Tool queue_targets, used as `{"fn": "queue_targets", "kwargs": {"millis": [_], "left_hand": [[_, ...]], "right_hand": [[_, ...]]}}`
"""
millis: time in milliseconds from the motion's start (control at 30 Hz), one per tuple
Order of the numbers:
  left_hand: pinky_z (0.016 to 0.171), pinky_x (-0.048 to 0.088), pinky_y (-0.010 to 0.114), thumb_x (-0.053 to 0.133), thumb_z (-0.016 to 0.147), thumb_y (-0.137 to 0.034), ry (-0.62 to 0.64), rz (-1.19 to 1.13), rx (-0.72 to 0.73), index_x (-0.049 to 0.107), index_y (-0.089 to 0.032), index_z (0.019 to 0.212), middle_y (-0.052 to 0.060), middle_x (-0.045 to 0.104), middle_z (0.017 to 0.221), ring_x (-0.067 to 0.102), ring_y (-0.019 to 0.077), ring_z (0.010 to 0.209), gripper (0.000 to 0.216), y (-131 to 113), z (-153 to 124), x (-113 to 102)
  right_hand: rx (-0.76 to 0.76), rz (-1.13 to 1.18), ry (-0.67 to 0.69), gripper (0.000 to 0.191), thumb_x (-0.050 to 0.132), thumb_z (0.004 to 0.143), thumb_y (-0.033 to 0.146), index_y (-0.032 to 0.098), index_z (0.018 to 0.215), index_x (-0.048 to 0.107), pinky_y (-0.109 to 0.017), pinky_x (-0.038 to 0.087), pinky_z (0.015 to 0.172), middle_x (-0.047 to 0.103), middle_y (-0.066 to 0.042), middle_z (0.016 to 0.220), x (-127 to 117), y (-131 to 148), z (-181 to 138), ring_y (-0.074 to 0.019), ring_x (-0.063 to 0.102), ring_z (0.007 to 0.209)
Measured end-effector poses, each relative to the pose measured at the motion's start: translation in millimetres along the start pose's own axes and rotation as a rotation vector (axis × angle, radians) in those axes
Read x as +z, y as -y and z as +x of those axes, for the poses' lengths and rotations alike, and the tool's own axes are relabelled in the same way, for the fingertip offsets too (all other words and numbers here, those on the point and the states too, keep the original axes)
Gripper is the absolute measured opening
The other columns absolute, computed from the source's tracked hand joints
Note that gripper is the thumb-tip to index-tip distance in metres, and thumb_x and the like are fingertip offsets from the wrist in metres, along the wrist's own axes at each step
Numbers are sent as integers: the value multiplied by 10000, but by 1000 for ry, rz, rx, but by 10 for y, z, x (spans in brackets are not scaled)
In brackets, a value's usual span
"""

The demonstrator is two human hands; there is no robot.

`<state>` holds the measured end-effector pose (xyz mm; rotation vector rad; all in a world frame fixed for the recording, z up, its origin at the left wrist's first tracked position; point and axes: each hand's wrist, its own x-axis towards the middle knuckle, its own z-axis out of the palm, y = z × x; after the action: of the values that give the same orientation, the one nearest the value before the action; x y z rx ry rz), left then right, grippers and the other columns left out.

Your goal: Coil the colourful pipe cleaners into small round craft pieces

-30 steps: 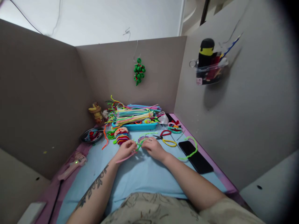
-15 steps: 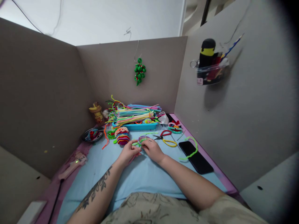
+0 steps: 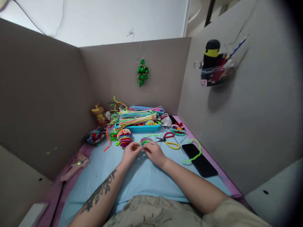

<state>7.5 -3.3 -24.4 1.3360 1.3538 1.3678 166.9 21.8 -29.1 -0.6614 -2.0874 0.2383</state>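
Both hands meet over the blue cloth (image 3: 142, 179) at the middle of the table. My right hand (image 3: 154, 152) is closed on a small ring of purple and green pipe cleaner (image 3: 146, 141), whose upper part shows above the fingers. My left hand (image 3: 131, 153) pinches at the ring's left side, where a bit of green pipe cleaner sticks out. Its fingertips nearly touch those of the right hand. Just left of the hands stands a striped pipe-cleaner piece (image 3: 124, 138) with a peach fluffy top. Scissors (image 3: 169, 141) with red and yellow handles lie open to the right.
A blue tray (image 3: 137, 128) heaped with pipe cleaners stands at the back. A phone (image 3: 201, 160) with a green pipe cleaner (image 3: 198, 151) across it lies right. At left are a metal bowl (image 3: 94, 136) and a pink glue gun (image 3: 75, 167). Grey partitions (image 3: 134, 52) enclose the table.
My left hand has turned, its thumb and fingers now pinched together close to the ring. The right hand keeps its hold. The whole view has shifted slightly.
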Motion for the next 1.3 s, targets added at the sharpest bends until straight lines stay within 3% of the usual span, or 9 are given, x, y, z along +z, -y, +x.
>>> {"fn": "queue_targets", "kwargs": {"millis": [200,300,733,933,1300], "left_hand": [[752,475,324,730,607,-371,-73,299,237,578,-158,993,73,604,942,573,182,825,467,28,70,-119],[873,419,374,711,642,-376,-34,509,430,619,-181,943,79,562,1001,515,222,985,369,-16,82,-188],[862,380,395,613,750,-404,227,991,693,661,-222,887,80,565,1048,485,243,996,232,-217,82,-362],[881,364,394,570,790,-393,314,996,716,656,-228,898,76,573,1076,478,243,1029,215,-258,69,-361],[865,391,336,603,765,-346,408,751,552,637,-192,821,68,602,998,526,205,959,167,-82,74,-284]], "right_hand": [[-55,30,-2,165,510,788,90,205,856,606,-355,415,812,631,-40,820,-49,29,13,-179,548,824],[-93,45,35,153,495,809,113,207,863,603,-355,415,814,631,-37,797,-93,41,31,-176,546,818],[-304,-52,199,142,497,836,163,212,897,614,-353,409,821,603,-56,821,-107,6,12,-180,514,848],[-324,-47,187,155,490,833,152,211,900,617,-351,412,814,601,-59,816,-131,29,21,-179,513,841],[-260,49,230,176,500,793,87,204,857,615,-341,394,848,614,-52,855,-171,15,37,-174,519,866]]}}
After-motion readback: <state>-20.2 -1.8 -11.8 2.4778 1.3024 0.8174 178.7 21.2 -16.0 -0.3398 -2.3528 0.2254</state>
